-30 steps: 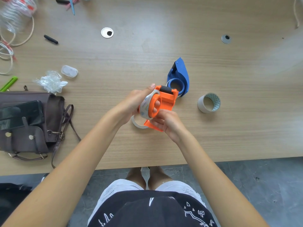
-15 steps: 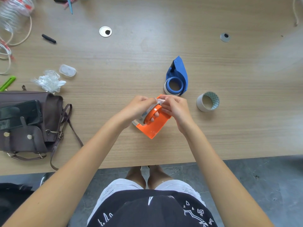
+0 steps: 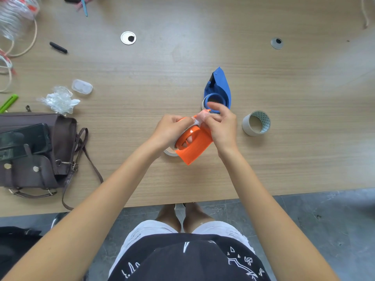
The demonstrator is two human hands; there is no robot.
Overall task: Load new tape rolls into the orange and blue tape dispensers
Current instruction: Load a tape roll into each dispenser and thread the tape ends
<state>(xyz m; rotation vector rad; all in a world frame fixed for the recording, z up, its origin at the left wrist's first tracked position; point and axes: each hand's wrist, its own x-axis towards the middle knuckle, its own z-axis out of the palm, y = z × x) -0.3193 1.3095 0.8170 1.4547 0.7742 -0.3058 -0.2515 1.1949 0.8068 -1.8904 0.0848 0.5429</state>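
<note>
The orange tape dispenser [image 3: 192, 147] is held just above the wooden table [image 3: 304, 159], near the front middle. My left hand [image 3: 172, 128] grips it and the tape roll inside it from the left. My right hand [image 3: 221, 126] pinches a clear strip of tape [image 3: 200, 116] at the dispenser's top end. The blue tape dispenser [image 3: 220, 88] lies on its side just behind my hands, its far end pointing away. A grey tape roll [image 3: 256, 123] lies on the table to the right. A thin pale ring [image 3: 169, 152] shows under the orange dispenser.
A brown bag [image 3: 40, 155] with a black phone [image 3: 22, 138] on it sits at the left. Crumpled plastic [image 3: 59, 100], a small clear case [image 3: 82, 87], a black pen cap [image 3: 58, 47] and coiled cords [image 3: 12, 27] lie at the far left. The table's front edge runs just below my wrists.
The orange dispenser has been tilted down flatter toward the table. My right hand moved from its lower end up to its top and now pulls the tape end.
</note>
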